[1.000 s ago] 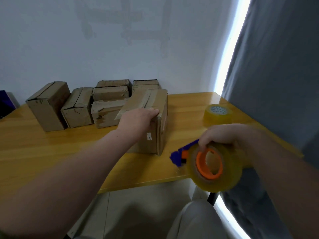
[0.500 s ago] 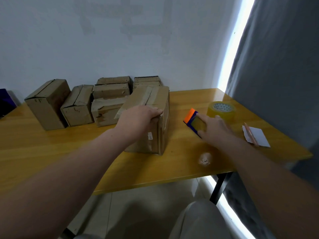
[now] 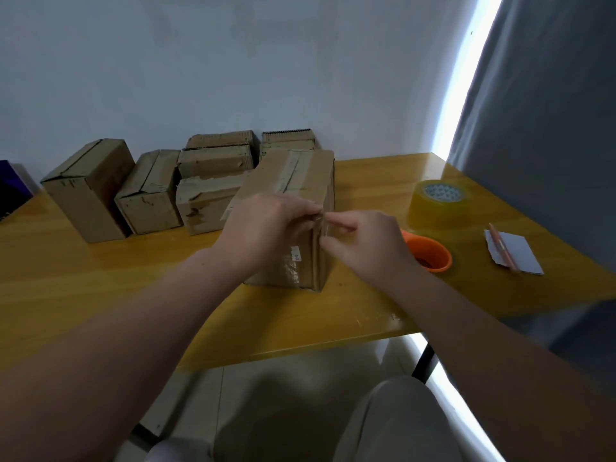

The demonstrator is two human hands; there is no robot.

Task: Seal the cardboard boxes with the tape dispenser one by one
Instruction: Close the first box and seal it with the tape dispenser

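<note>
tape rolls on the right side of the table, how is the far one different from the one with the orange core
The far roll has a pale patterned core; the near roll has a bright orange one. The far roll sits in full view toward the curtain; the near roll is partly hidden behind the right hand. Both lie flat on the table, hole up, right of the box, and neither is held.
</note>
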